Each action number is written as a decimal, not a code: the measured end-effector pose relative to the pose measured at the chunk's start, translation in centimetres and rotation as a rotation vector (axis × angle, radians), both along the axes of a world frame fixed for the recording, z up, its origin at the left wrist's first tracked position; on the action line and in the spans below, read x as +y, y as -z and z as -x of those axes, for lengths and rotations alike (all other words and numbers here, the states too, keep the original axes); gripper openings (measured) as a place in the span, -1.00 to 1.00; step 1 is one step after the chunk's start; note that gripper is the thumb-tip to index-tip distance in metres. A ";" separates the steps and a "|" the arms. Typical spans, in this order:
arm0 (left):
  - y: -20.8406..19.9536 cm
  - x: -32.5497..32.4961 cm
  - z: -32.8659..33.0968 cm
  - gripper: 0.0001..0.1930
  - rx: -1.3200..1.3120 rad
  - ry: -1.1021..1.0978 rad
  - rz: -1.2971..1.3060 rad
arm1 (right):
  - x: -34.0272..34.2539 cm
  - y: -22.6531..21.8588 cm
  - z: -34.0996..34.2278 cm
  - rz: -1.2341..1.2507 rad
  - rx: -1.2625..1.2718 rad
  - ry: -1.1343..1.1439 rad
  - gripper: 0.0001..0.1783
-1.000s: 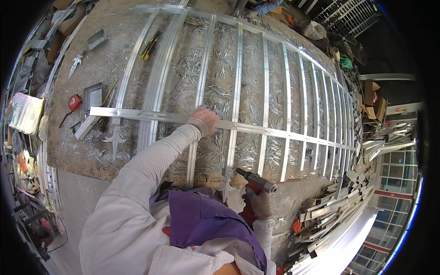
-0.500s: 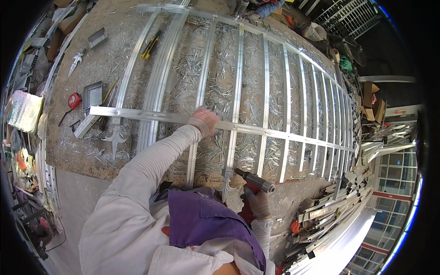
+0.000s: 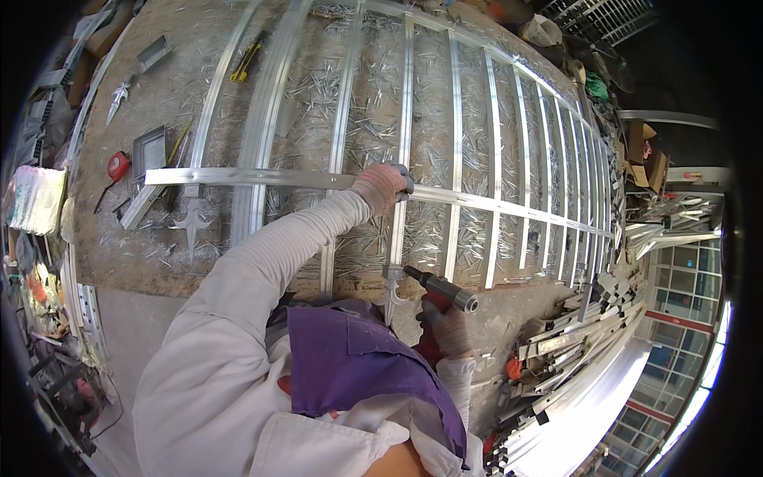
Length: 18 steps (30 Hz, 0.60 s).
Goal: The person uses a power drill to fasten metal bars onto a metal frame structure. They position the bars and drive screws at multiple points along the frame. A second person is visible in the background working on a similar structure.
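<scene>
One hand point(image 3: 380, 186) grips the crossrail point(image 3: 238, 176), the right hand point(image 3: 450, 331) a gun-shaped tool point(image 3: 447, 291).

Apron point(image 3: 322, 362): purple, seamed, 6 o'clock. Shirt point(image 3: 207, 374): off-white, 8 o'clock. Sleeves point(image 3: 274, 246): pale, wrinkled, 9 and 5 o'clock. Gloves point(image 3: 381, 188): grey-tipped.

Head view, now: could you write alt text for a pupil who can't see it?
A person's left hand rests on the crossbar of a silvery, ladder-like metal frame lying on a worktable, while the right hand holds a red-and-grey tool. A spear-shaped finial, a red tape measure and many thin metal pieces lie around it.
</scene>
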<state>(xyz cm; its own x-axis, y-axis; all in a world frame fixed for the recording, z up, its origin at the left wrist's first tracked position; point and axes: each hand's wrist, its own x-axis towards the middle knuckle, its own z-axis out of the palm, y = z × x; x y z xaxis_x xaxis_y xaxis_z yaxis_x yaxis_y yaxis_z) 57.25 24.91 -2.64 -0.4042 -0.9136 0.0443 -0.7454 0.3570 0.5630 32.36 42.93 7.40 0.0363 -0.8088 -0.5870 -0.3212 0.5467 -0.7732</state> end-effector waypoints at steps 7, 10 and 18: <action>1.7 -0.3 0.4 -0.88 -0.017 0.004 0.168 | 0.6 0.5 1.1 0.012 0.069 -0.013 -0.63; 1.2 -0.2 0.1 -0.94 -0.005 0.070 0.291 | 1.0 1.0 1.2 0.009 0.068 0.010 -0.62; 0.7 0.1 -0.2 -0.93 -0.083 0.050 0.206 | 0.5 1.4 1.0 -0.016 0.034 0.008 -0.65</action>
<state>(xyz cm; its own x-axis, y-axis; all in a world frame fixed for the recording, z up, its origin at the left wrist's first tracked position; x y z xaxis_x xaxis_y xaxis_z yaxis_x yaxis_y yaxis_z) 57.40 25.00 -3.33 -0.4584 -0.8677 0.1921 -0.7649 0.4953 0.4119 31.33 43.42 6.03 0.0102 -0.7997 -0.6003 -0.3427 0.5611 -0.7534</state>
